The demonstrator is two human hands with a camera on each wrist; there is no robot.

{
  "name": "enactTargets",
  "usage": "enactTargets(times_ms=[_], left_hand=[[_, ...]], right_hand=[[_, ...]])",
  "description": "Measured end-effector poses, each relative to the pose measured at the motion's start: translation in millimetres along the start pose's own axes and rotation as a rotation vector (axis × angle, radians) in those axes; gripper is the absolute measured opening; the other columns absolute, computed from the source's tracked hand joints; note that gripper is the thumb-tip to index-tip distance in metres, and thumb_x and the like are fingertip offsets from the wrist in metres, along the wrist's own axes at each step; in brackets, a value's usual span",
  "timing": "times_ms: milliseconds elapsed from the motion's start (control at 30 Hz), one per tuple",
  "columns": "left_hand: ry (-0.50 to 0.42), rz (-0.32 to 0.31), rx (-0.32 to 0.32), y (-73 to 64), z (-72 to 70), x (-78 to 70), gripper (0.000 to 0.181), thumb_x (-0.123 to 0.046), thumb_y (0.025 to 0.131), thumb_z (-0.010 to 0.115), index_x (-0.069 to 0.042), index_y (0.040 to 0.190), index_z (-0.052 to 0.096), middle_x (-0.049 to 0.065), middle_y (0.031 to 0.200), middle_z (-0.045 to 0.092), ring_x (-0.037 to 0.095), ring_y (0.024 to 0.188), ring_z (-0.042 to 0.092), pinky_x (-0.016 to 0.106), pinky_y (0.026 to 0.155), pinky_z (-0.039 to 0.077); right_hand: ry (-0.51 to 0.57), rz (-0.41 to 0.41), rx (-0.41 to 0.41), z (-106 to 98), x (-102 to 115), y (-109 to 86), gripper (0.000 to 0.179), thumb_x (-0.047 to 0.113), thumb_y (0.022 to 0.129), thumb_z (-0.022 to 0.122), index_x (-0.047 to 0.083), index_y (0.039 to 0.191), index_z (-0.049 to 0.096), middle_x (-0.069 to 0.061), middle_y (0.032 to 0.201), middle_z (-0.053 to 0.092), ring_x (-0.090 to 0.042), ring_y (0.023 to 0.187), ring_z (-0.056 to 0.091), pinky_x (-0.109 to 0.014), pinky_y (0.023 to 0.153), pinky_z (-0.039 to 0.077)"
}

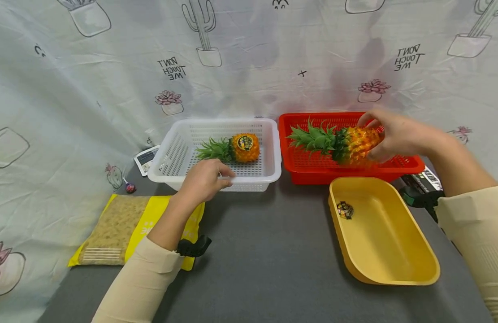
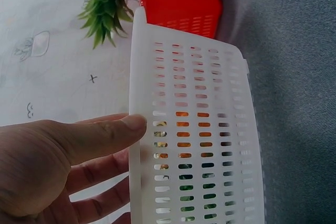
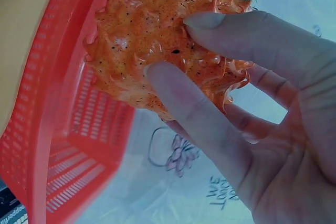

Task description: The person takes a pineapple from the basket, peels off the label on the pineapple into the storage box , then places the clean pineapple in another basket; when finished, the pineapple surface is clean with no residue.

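Note:
My right hand grips the base of a small orange pineapple with a green leafy crown. In the head view this pineapple lies sideways over the red basket, its crown towards the left. Thumb and fingers sit around its spiky skin in the right wrist view. My left hand holds the front rim of the white basket, thumb over the rim and fingers behind it. A second pineapple, with a round black and gold label, lies on its side inside the white basket.
A yellow tray with a round sticker inside stands in front of the red basket. On the left lies a yellow bag. A small lollipop and a white packet are near the white basket. Printed cloth hangs behind.

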State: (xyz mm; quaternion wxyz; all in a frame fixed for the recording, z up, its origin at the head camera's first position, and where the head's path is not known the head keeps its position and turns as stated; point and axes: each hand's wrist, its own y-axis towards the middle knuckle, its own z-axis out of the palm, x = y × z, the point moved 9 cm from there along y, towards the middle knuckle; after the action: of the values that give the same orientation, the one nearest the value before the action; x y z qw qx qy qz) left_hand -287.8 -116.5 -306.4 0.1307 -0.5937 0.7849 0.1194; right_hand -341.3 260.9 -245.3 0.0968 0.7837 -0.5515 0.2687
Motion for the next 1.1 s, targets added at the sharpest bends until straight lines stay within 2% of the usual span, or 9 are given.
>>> enactTargets(times_ms=[133,267,400,667,900,1100], left_hand=[[-0.004,-0.009,0.003,-0.6,-0.2,1.8,0.024,-0.021,0.094,0.077,-0.016,0.117,0.081,0.006,0.112,0.076,0.027,0.105,0.066,0.044,0.086,0.055],[-0.002,-0.006,-0.002,-1.2,-0.6,2.7,0.024,-0.021,0.094,0.077,-0.016,0.117,0.081,0.006,0.112,0.076,0.027,0.106,0.066,0.045,0.088,0.055],[-0.001,-0.003,-0.009,0.1,0.4,3.0,0.023,-0.021,0.094,0.077,-0.016,0.116,0.081,0.006,0.112,0.076,0.027,0.106,0.066,0.045,0.088,0.055],[0.006,-0.012,-0.014,0.3,-2.1,0.7,0.023,-0.021,0.094,0.078,-0.017,0.116,0.081,0.005,0.113,0.077,0.026,0.107,0.066,0.044,0.090,0.054],[0.013,-0.006,-0.018,2.3,-2.9,-7.0,0.023,-0.022,0.093,0.078,-0.018,0.115,0.081,0.003,0.112,0.077,0.025,0.107,0.067,0.044,0.092,0.055],[0.005,0.027,-0.014,2.6,-0.5,-12.6,0.022,-0.022,0.094,0.078,-0.017,0.115,0.081,0.002,0.111,0.077,0.024,0.106,0.067,0.043,0.092,0.054]], right_hand=[[0.032,0.020,0.012,-1.4,-7.6,11.4,0.079,-0.006,0.080,0.077,0.002,0.145,0.034,-0.037,0.147,0.037,-0.031,0.087,0.072,-0.043,0.072,0.063],[0.100,0.038,0.028,1.1,-15.8,22.9,0.079,-0.010,0.081,0.074,-0.003,0.146,0.030,-0.041,0.147,0.032,-0.033,0.082,0.074,-0.043,0.070,0.064],[0.125,0.056,0.031,3.4,-26.5,33.4,0.078,-0.013,0.083,0.072,-0.007,0.147,0.028,-0.043,0.148,0.028,-0.035,0.080,0.074,-0.045,0.069,0.063],[0.082,0.129,0.059,10.1,-48.2,51.6,0.078,-0.008,0.086,0.072,-0.008,0.147,0.023,-0.043,0.146,0.023,-0.035,0.082,0.074,-0.046,0.072,0.063],[0.112,0.178,0.082,14.7,-70.1,57.1,0.076,-0.006,0.088,0.072,-0.008,0.146,0.023,-0.044,0.142,0.025,-0.030,0.081,0.071,-0.046,0.073,0.063],[0.126,0.218,0.102,17.1,-80.9,59.3,0.078,-0.008,0.086,0.071,-0.009,0.146,0.021,-0.042,0.136,0.028,-0.032,0.083,0.068,-0.047,0.073,0.063]])
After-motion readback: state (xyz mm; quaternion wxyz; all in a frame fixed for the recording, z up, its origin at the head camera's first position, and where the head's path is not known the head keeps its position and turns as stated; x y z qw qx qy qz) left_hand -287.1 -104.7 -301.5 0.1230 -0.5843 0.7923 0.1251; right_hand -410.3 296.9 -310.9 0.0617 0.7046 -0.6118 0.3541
